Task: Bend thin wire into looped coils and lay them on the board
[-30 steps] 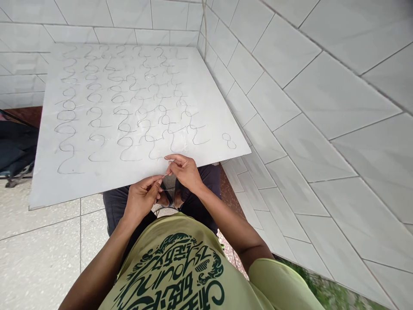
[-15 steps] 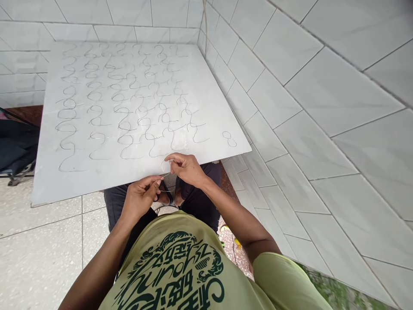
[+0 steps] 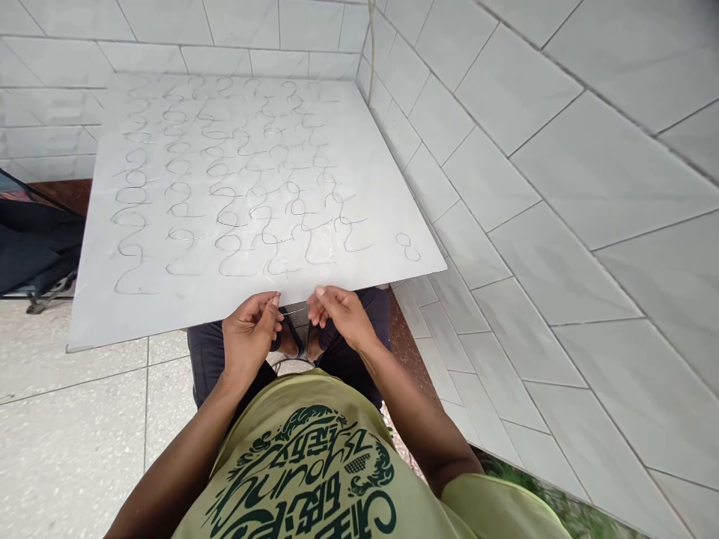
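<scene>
My left hand (image 3: 252,326) is closed in a pinch on a thin wire (image 3: 293,311) at the near edge of a white board (image 3: 151,318). From the pinch, part of the wire runs right towards my right hand; a faint bent part seems to rise above my left fingertips, hard to tell from the shapes behind. My right hand (image 3: 341,316) is beside the wire's right end, thumb raised and fingers loosely curled apart. Many bent wire pieces (image 3: 229,217), shaped like the digit 2 or open curves, lie in rows on the board.
A closed figure-eight shape (image 3: 408,247) is at the board's right corner. White tiled walls (image 3: 539,247) stand behind and to the right. A dark bag (image 3: 34,247) is at the left, above the speckled floor (image 3: 73,419). My legs are under the board's near edge.
My right hand has moved down and right, away from the bent part of the wire, and its fingers have loosened. My left hand has risen slightly, still pinching. The view has shifted a little.
</scene>
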`<state>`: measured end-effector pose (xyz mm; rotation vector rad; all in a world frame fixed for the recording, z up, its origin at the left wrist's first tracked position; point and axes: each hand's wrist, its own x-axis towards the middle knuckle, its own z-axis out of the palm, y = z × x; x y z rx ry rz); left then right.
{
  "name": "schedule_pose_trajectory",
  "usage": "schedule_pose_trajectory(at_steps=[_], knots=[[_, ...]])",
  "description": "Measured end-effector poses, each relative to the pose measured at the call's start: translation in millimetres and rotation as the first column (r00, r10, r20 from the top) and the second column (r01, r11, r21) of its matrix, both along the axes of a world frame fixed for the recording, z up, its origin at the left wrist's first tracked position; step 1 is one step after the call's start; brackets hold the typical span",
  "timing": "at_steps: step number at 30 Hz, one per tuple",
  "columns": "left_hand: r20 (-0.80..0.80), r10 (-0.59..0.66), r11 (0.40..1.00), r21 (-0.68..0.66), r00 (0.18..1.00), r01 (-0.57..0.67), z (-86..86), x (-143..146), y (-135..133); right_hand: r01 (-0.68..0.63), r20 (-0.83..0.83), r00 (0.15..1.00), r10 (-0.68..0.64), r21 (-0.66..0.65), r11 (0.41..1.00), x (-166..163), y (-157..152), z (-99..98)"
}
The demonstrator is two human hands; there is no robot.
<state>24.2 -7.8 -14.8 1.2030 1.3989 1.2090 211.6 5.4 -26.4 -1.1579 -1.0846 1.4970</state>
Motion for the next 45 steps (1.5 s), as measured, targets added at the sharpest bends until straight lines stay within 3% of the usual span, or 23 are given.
schedule_pose_trajectory(at_steps=[3, 8, 13, 17, 24, 30, 38, 45], knots=[[-0.027, 0.006, 0.999, 0.038, 1.0, -0.005, -0.2, 2, 1, -0.099, -0.109, 0.99, 0.094, -0.043, 0.994, -12, -17, -3.6], [0.002, -0.028, 0.999, 0.027, 1.0, 0.028, 3.6, 4, 4, 0.022, -0.223, 0.974, -0.034, -0.056, 0.998, -29, -19, -2.4], [0.152, -0.127, 0.991, -0.021, 0.98, 0.132, 9.1, -2, 11, 0.005, -0.174, 0.985, -0.003, 0.012, 1.0, -22, -16, 2.5], [0.269, -0.106, 0.993, -0.017, 0.957, 0.115, 13.2, -5, 17, -0.035, -0.125, 0.991, 0.037, 0.018, 0.999, -17, -18, 2.3], [0.192, -0.055, 0.995, -0.075, 0.98, 0.071, 15.2, -4, 23, -0.085, -0.069, 0.994, 0.083, -0.017, 0.996, -15, -21, -1.5], [0.068, -0.066, 0.998, -0.012, 0.996, 0.067, 18.1, -8, 24, -0.077, -0.083, 0.994, 0.075, -0.017, 0.997, -11, -17, -1.1], [0.307, -0.171, 0.968, -0.124, 0.936, 0.218, 25.1, -5, 24, -0.047, -0.116, 0.992, 0.043, -0.028, 0.998, -13, -10, 7.0], [0.296, -0.183, 0.959, -0.157, 0.937, 0.237, 17.7, -8, 17, 0.036, -0.104, 0.994, -0.038, -0.022, 0.999, -16, -11, 6.3]])
